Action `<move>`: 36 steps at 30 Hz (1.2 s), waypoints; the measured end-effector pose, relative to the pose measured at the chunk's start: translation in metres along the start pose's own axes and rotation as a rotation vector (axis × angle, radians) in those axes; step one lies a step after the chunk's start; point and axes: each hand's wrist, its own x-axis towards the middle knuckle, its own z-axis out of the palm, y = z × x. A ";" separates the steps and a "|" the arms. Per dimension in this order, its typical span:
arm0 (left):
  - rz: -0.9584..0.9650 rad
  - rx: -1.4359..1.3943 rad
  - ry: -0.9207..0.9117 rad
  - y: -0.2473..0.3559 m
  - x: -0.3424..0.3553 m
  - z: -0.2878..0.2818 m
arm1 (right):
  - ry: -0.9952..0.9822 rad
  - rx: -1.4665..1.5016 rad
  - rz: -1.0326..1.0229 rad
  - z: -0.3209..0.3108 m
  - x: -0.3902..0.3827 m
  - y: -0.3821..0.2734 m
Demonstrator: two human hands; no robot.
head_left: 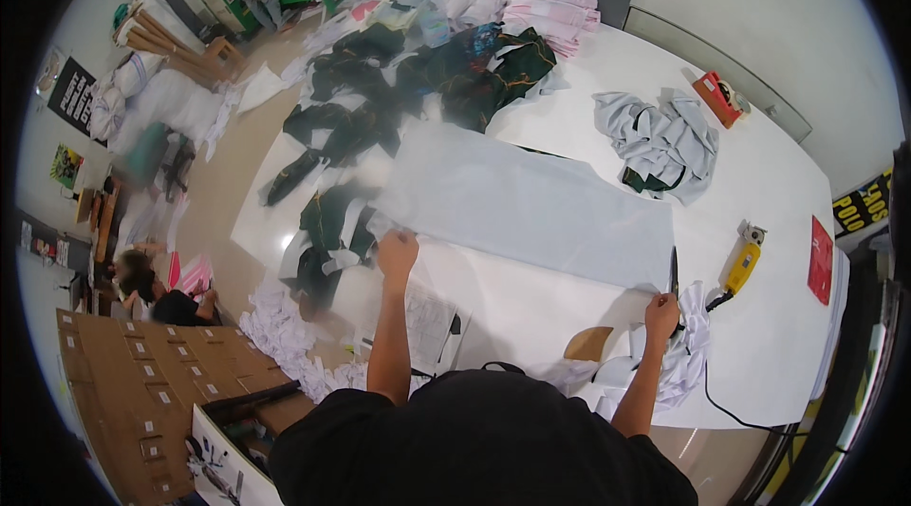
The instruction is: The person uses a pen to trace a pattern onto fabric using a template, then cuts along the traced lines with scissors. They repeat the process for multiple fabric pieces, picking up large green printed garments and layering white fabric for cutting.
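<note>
A long light grey fabric panel (531, 207) lies across the white table in front of me. At its near left end, my left hand (399, 248) has its fingers closed on the fabric edge. My right hand (661, 314) is closed at the panel's near right corner, around what look like black scissors (675, 269). Their dark blade points away from me along the panel's right end, and the fingers hide most of the handles. White fabric scraps (691, 364) lie bunched beside and below my right hand. A brown curved card piece (588, 344) rests between my arms.
A yellow corded electric cutter (743, 264) lies at right, near a red flat packet (821, 259). Crumpled grey fabric (664, 140) and a red tape dispenser (718, 100) sit farther back. Dark green patterned pieces (356, 117) spread at left. Two people work away from the table.
</note>
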 end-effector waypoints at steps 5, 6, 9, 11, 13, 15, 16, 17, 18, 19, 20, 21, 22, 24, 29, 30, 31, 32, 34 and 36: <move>-0.164 0.231 -0.041 0.009 -0.003 0.002 | -0.091 -0.297 0.110 -0.006 0.009 -0.007; -0.171 0.219 -0.041 0.010 0.000 0.006 | -0.096 -0.271 0.157 -0.003 0.011 -0.008; -0.203 0.159 -0.045 0.016 -0.002 0.019 | -0.071 -0.231 0.237 0.010 0.017 -0.003; -0.242 0.088 -0.045 0.040 -0.007 0.019 | 0.002 -0.250 0.203 0.017 0.019 0.000; -0.220 0.065 -0.002 0.040 -0.006 0.035 | -0.072 -0.050 0.275 0.027 0.026 0.014; -0.157 -0.057 0.084 0.021 0.004 0.050 | -0.117 0.209 0.328 0.028 0.035 0.012; -0.105 -0.162 0.138 0.004 0.007 0.054 | -0.130 0.359 0.356 0.024 0.032 0.005; -0.047 -0.267 0.176 0.004 0.005 0.055 | -0.134 0.500 0.394 0.019 0.027 0.003; -0.156 -0.629 0.183 0.007 0.003 0.057 | -0.136 0.642 0.429 0.013 0.021 -0.001; -0.267 -0.989 0.155 0.025 -0.006 0.052 | 0.036 0.917 0.475 0.005 0.013 0.001; -0.386 -1.344 0.154 0.032 -0.007 0.044 | 0.058 1.047 0.489 -0.002 0.011 -0.001; -0.385 -1.397 0.097 0.021 0.000 0.047 | 0.081 1.177 0.501 -0.009 0.009 -0.004; -0.282 -1.229 0.151 -0.016 0.017 0.054 | 0.068 1.319 0.504 -0.010 0.008 -0.017; -0.230 -1.100 0.213 -0.062 0.044 0.068 | 0.029 1.400 0.430 -0.007 0.018 -0.021; -0.488 -1.412 -0.006 -0.007 0.065 0.095 | 0.094 1.470 0.400 -0.027 0.043 0.031; -0.354 -1.292 0.071 -0.049 0.098 0.106 | 0.030 1.517 0.415 -0.016 0.054 0.010; -0.212 -1.161 0.167 -0.086 0.134 0.103 | -0.037 1.582 0.426 -0.004 0.068 -0.020; -0.076 -1.025 0.272 -0.116 0.169 0.088 | -0.103 1.655 0.441 0.009 0.083 -0.050; -0.003 -1.008 0.164 -0.062 0.200 0.114 | -0.042 1.667 0.418 -0.007 0.119 -0.045; 0.236 -0.819 0.255 -0.023 0.262 0.080 | -0.124 1.734 0.333 -0.008 0.179 -0.061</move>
